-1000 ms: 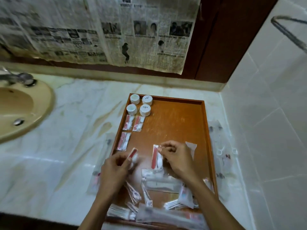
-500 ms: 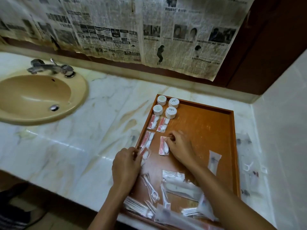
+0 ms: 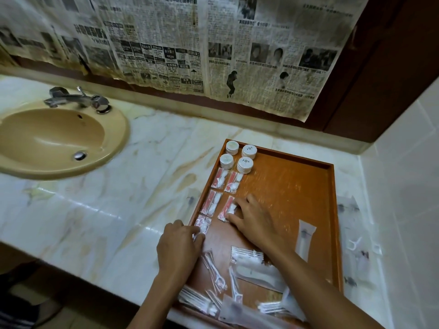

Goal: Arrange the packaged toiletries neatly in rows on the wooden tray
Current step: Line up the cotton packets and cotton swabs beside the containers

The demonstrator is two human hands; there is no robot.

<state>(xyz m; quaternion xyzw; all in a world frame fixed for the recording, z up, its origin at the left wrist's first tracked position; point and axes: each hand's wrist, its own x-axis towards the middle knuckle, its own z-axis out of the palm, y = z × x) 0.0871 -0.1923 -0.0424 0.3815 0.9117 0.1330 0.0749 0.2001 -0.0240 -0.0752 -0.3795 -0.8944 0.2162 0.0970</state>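
Two sachets are going down at once, so we square each with the pair above it before letting go, edges parallel and gaps even. Our right hand (image 3: pixel 251 218) presses flat fingers on the red-and-white sachet (image 3: pixel 228 208) in the second column of the wooden tray (image 3: pixel 331 210), fingers fairly straight. Our left hand (image 3: pixel 179 246) pinches the sachet below the first column (image 3: pixel 202 225), just inside the tray's left rim. Four round white tubs (image 3: pixel 238 156) head the columns at the far corner. Loose floss picks and packets (image 3: pixel 237 281) lie near our wrists, unsorted, with more packets on the desk (image 3: pixel 118 198) beside the tray.
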